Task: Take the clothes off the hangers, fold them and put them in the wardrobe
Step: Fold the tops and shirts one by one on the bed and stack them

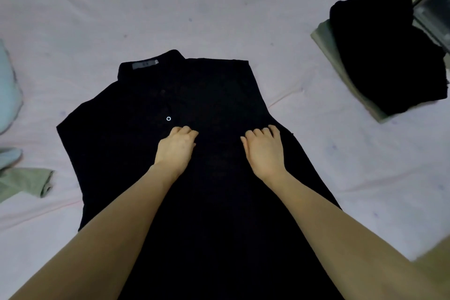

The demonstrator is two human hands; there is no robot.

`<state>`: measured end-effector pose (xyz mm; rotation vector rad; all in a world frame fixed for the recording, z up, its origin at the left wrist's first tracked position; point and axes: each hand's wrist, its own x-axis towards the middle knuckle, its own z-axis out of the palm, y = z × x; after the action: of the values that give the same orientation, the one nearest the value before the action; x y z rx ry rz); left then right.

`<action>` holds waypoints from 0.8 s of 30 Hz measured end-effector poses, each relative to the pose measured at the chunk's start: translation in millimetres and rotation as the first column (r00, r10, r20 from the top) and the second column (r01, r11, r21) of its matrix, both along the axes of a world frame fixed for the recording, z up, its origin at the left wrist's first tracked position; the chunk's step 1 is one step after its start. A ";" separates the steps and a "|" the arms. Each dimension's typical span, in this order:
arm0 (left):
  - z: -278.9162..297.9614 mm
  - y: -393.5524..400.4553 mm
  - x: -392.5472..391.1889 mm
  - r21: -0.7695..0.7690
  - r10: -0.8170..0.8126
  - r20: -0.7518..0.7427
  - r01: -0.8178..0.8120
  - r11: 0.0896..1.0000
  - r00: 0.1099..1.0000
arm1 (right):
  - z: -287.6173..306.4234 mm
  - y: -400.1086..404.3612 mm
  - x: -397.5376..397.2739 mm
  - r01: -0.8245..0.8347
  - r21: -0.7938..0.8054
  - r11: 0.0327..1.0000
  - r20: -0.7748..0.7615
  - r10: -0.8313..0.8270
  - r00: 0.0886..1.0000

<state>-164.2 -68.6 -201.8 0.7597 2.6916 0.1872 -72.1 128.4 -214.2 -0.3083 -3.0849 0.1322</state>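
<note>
Black shirt (pixel 194 153) spread flat mid-bed, collar far, right side apparently folded in; left hand (pixel 176 147) and right hand (pixel 264 150) rest on its chest, fingers curled down, gripping nothing visible, probably smoothing before folding; finished pile (pixel 387 56) far right.

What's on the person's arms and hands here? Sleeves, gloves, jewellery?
Nothing visible. Both forearms are bare along their whole visible length, with no sleeve edge in frame. The left hand and right hand wear no gloves, and no rings, watch or bracelet show on the fingers or wrists.
</note>
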 end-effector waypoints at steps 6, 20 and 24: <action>-1.1 4.3 -15.2 0.104 0.008 -0.017 -0.006 0.995 1.000 | 9.8 15.0 0.7 -0.135 0.090 0.987 0.333 0.098 0.938; -13.2 4.2 -16.5 0.024 -0.084 0.007 0.083 0.996 0.996 | 18.1 42.6 0.5 0.006 -0.218 0.976 0.431 0.091 0.898; -6.7 11.1 -15.0 -0.054 -0.081 0.037 0.083 0.995 0.996 | 27.7 65.9 12.2 0.364 -0.403 0.840 0.580 -0.074 0.811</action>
<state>-179.2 -57.5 -208.6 0.8405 2.6156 0.1045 -59.9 194.3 -186.6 -0.8794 -3.4639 1.0229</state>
